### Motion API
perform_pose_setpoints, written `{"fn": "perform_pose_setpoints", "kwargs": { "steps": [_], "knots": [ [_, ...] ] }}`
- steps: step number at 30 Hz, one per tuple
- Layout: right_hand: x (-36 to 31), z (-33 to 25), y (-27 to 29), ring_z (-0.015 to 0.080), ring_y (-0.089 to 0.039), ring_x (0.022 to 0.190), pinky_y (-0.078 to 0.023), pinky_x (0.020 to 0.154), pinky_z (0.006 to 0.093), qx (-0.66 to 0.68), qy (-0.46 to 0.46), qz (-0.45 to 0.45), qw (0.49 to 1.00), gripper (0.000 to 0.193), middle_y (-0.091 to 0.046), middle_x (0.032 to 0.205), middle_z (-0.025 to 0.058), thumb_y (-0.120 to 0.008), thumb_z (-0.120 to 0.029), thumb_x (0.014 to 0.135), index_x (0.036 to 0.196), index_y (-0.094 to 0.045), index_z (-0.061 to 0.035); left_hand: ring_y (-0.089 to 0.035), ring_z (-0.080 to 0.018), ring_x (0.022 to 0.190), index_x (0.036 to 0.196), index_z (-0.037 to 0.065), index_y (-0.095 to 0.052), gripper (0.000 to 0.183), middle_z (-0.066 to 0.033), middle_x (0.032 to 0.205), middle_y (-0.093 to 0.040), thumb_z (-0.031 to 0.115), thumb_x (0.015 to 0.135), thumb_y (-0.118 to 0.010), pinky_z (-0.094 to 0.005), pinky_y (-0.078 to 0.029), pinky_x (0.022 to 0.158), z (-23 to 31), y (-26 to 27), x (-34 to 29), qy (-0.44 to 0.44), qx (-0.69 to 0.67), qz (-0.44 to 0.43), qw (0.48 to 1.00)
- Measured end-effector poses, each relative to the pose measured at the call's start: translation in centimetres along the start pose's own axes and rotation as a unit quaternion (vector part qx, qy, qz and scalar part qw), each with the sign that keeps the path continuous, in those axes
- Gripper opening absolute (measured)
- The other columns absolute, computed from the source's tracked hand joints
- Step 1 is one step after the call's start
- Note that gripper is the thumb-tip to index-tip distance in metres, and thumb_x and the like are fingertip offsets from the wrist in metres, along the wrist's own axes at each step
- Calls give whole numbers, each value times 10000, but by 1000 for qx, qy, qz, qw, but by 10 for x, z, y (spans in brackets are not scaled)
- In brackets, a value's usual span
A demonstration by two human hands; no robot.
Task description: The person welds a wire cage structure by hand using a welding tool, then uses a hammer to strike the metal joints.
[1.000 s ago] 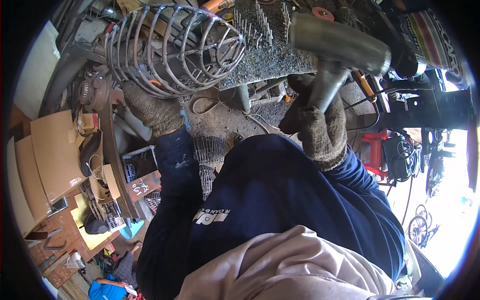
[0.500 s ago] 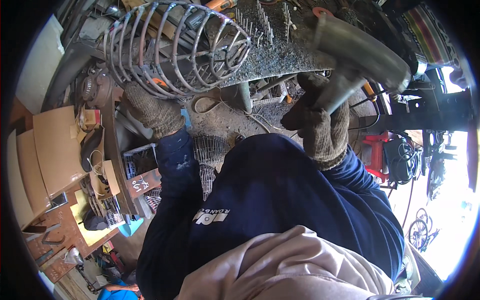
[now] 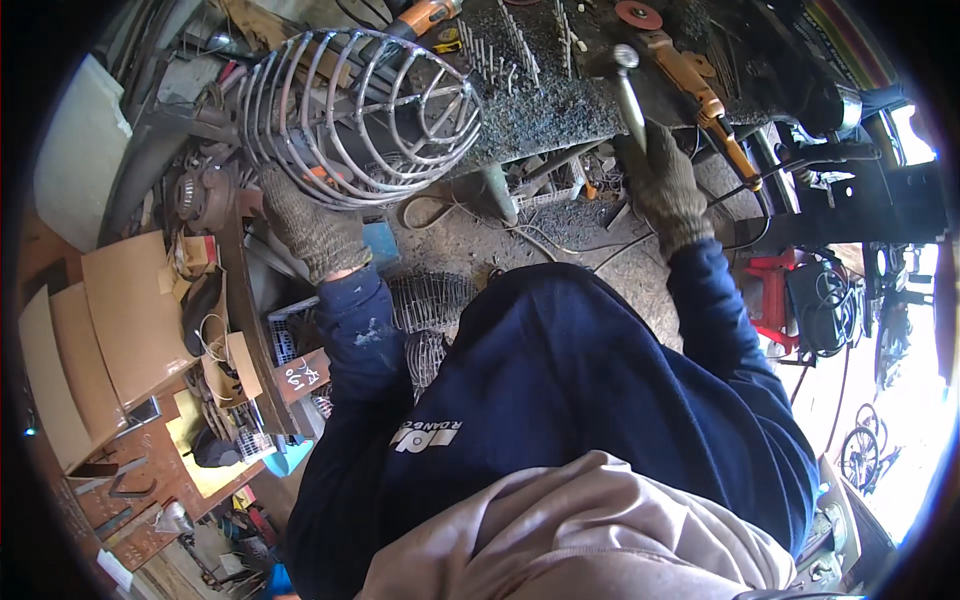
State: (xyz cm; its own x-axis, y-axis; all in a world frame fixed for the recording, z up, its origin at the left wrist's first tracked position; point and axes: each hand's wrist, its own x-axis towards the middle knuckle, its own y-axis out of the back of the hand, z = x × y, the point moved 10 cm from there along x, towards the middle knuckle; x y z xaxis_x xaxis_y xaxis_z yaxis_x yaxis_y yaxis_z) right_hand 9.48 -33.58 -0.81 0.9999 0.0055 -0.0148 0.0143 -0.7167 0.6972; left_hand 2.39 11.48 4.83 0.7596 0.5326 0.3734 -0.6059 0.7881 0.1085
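Note:
My left hand [image 3: 312, 228], in a brown knitted work glove, is closed on the near lower rim of a dome-shaped cage of welded metal bars [image 3: 340, 120]. The cage is held on its side at the bench's left part, its rounded end pointing right. In my right hand [image 3: 668, 190], gloved alike, is a hammer [image 3: 630, 100]. Its handle runs away from me, and its head is low over the bench top, apart from the cage. My glove hides the handle's near end.
Dark metal grit covers the workbench [image 3: 555, 125], where rows of upright metal pins [image 3: 520, 50] stand. An orange angle grinder [image 3: 705, 100] lies beyond my right hand, another orange tool [image 3: 425, 18] behind the cage. Cardboard sheets [image 3: 135, 320] are at left; cables cross the floor [image 3: 590, 260].
My right hand has swung the hammer down and away, from raised close to the camera to low over the bench. The cage sits slightly lower in view, still in my left hand.

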Motion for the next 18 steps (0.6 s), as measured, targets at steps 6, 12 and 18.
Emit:
{"fn": "perform_pose_setpoints", "kwargs": {
  "steps": [6,12,18],
  "knots": [
    [61,40,-18,373,-611,1018,-482,846,451,-148,74,11,986,412,-639,1072,201,-565,-327,901,1229,-529,-80,-624,-276,846,1275,125,-517,551,-104,1139,-588,545,924,-457,-422,-551,705,-19,-24,-11,185,-290,42,938],
    [76,25,-10,343,-624,1000,-501,804,455,-213,64,-8,975,364,-645,1057,157,-613,-299,863,1205,-580,-178,-575,-226,1004,1349,133,-458,547,-81,1245,-544,502,947,-419,-431,-518,828,0,-44,2,76,-59,-76,992],
    [24,22,44,329,-621,964,-496,834,428,-112,172,184,961,433,-657,985,162,-659,-390,830,1160,-630,-110,-355,-282,1338,1431,102,-366,713,-83,1477,-369,596,918,-386,-486,-238,1136,10,-112,-39,-345,731,99,-580]
  ]
}}
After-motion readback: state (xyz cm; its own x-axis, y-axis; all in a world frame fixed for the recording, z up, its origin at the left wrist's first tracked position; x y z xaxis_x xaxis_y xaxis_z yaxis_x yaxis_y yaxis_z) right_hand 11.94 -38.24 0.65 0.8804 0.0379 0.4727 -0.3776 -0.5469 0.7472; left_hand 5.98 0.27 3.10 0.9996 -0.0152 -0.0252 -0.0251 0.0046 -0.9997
